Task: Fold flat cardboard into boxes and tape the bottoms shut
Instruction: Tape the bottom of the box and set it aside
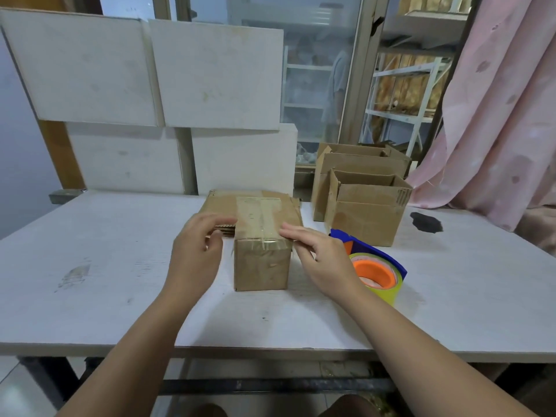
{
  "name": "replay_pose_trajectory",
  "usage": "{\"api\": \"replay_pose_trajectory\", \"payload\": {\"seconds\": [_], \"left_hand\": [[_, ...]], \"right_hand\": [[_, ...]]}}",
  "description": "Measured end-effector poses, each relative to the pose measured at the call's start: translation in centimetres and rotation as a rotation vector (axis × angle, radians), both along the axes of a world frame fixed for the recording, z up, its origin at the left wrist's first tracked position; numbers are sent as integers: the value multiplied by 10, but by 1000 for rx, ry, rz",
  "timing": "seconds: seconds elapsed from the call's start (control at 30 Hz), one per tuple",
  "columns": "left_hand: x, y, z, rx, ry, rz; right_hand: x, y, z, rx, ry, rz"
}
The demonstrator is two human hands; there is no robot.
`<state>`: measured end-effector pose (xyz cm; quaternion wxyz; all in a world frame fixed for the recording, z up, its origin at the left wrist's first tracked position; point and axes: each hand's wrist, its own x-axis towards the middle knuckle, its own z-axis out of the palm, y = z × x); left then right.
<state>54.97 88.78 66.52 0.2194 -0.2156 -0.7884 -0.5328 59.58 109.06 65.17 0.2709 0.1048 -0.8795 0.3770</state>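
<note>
Two hands flank the box [261, 266]: left hand [195, 251] relaxed at 9 o'clock, right hand [322, 257] flat at 3 o'clock. Unpressed ends of the tape [260, 216] may peel.

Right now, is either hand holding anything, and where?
Nothing is gripped. The right hand lays straight fingers on the top right edge of the taped box; the left hand is beside its left side, contact unclear.

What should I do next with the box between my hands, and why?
Probably press the tape flat over the near edge of the box. It looks wrinkled there, the tape dispenser is already set down, and the left hand and right hand are both open beside it.
</note>
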Motion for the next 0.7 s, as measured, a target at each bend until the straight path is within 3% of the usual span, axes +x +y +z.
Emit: {"api": "replay_pose_trajectory", "payload": {"seconds": [0.1, 0.27, 0.5, 0.7], "left_hand": [[-5, -7, -8, 37, -143, -133], [-13, -9, -14, 41, -201, -265], [-23, -9, -24, -172, 69, -262], [-30, -11, -40, -275, 180, -220]], "right_hand": [[-3, 2, 0, -35, -5, 23], [-2, 9, 1, -92, -68, 77], [-2, 11, -1, -158, -63, 76], [-10, 0, -11, -224, 17, 64]]}}
